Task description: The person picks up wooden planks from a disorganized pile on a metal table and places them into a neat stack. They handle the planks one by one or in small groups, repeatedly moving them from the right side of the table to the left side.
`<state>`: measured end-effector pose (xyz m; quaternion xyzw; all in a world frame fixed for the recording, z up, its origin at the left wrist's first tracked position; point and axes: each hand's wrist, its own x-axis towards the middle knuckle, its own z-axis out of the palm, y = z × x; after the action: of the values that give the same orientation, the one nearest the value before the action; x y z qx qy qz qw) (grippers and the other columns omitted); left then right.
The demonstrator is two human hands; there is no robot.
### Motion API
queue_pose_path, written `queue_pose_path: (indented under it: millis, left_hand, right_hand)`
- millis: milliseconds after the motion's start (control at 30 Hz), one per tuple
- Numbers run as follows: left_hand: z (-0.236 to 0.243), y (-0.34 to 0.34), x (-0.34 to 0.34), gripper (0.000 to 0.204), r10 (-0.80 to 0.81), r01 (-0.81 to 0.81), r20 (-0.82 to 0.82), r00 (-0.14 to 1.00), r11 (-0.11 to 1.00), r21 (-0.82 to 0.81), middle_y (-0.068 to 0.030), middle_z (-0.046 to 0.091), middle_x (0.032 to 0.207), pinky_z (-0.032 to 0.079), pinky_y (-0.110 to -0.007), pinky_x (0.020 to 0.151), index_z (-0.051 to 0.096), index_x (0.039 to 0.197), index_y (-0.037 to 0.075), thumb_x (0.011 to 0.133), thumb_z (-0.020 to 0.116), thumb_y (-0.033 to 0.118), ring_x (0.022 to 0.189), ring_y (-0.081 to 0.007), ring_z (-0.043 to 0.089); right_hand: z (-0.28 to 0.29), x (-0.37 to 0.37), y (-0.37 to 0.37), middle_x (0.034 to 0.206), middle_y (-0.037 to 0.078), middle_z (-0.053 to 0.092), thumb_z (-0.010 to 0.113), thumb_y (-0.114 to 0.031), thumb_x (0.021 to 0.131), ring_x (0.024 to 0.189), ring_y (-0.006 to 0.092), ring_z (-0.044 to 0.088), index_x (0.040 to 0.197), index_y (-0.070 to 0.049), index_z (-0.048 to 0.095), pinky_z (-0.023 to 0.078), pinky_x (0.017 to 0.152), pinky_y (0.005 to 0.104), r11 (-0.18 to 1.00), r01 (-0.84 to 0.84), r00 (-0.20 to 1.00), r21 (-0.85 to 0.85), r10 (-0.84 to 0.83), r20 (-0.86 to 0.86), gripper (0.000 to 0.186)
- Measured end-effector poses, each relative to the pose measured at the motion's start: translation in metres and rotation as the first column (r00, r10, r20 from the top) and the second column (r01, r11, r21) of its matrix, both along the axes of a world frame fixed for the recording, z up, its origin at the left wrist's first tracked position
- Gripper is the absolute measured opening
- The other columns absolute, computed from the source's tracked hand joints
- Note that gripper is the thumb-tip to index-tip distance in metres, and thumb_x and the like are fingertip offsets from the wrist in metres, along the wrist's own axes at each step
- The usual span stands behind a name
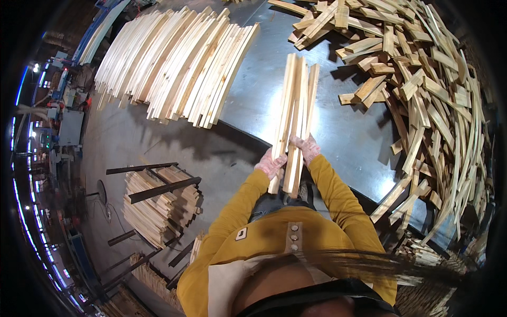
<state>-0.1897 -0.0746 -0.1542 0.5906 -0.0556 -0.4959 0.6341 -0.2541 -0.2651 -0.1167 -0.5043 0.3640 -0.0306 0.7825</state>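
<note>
A few long, pale wooden strips (pixel 299 100) stretch away from my body over the metal table, their near ends reaching past its edge toward me. My left hand (pixel 272 163) is closed around the near part of the left strips. On the other side, my right hand (pixel 307 147) grips the right strips a little farther up, with its thumb side against the wood. Both hands look covered by thin, pale gloves. The far ends fan slightly apart, with narrow gaps between them. Exactly which strip each hand grips is partly hidden by the fingers.
Rows of strips (pixel 174 63) lie side by side at the table's far left. A jumbled heap of wooden pieces (pixel 422 90) covers the right side of the metal table (pixel 248 100). Below left, a rack with dark bars (pixel 163 191) holds stacked strips above the floor (pixel 127 142).
</note>
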Motion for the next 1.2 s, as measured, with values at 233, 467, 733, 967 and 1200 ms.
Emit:
queue_pose_path:
  millis: [233, 467, 733, 967, 1200]
  left_hand:
    - [0.116, -0.028, 0.023, 0.119, -0.610, 0.037, 0.422, 0.670, 0.596, 0.802, -0.0256, 0.039, 0.146, 0.042, -0.041, 0.107, 0.019, 0.154, 0.001, 0.068, 0.078, 0.060, 0.130, -0.0400, 0.047]
    - [0.115, -0.051, 0.007, 0.124, -0.683, -0.019, 0.384, 0.622, 0.476, 0.879, -0.0218, 0.042, 0.143, 0.042, -0.041, 0.108, 0.011, 0.155, 0.000, 0.068, 0.081, 0.054, 0.130, -0.0368, 0.047]
    - [0.055, -0.032, 0.027, 0.132, -0.420, 0.090, 0.495, 0.761, 0.824, 0.560, -0.0247, 0.037, 0.144, 0.043, -0.042, 0.108, 0.012, 0.157, 0.007, 0.060, 0.090, 0.050, 0.131, -0.0344, 0.045]
    - [0.015, -0.007, 0.021, 0.084, 0.085, -0.116, -0.214, 0.973, 0.984, -0.135, -0.0074, 0.053, 0.128, 0.048, -0.029, 0.095, 0.035, 0.147, 0.002, 0.077, 0.081, 0.007, 0.110, -0.0180, 0.054]
    - [-0.006, 0.012, 0.059, 0.051, -0.536, 0.225, 0.727, 0.428, 0.843, 0.489, -0.0129, 0.062, 0.109, 0.049, -0.034, 0.092, 0.052, 0.126, 0.000, 0.081, 0.068, 0.017, 0.101, -0.0254, 0.060]
  right_hand:
    - [0.069, 0.060, -0.023, 0.132, 0.022, 0.060, 0.030, -0.065, 0.096, 0.126, 0.0367, 0.055, 0.140, -0.003, 0.046, 0.040, 0.107, 0.0451, 0.541, -0.722, 0.623, -0.432, 0.236, -0.746, 0.078]
    - [-0.047, -0.027, -0.010, 0.136, 0.024, 0.057, 0.043, -0.055, 0.098, 0.128, 0.0359, 0.054, 0.151, -0.003, 0.034, 0.038, 0.109, 0.0420, 0.683, -0.335, 0.923, -0.649, 0.099, -0.372, 0.075]
    - [0.011, -0.008, 0.010, 0.135, 0.024, 0.058, 0.064, -0.050, 0.088, 0.133, 0.0323, 0.050, 0.157, -0.003, 0.015, 0.035, 0.112, 0.0358, 0.848, -0.405, 0.868, -0.342, 0.239, -0.434, 0.096]
    - [-0.019, -0.034, -0.020, 0.112, 0.018, 0.065, 0.065, -0.031, 0.086, 0.099, 0.0254, 0.061, 0.145, 0.002, 0.033, 0.048, 0.091, 0.0350, 0.836, -0.389, 0.897, -0.387, 0.248, -0.366, 0.075]
    - [0.015, -0.051, -0.014, 0.095, 0.006, 0.060, 0.056, -0.017, 0.094, 0.084, 0.0150, 0.057, 0.121, -0.002, 0.053, 0.051, 0.070, 0.0283, 0.941, 0.053, 0.997, -0.334, -0.033, 0.067, 0.031]
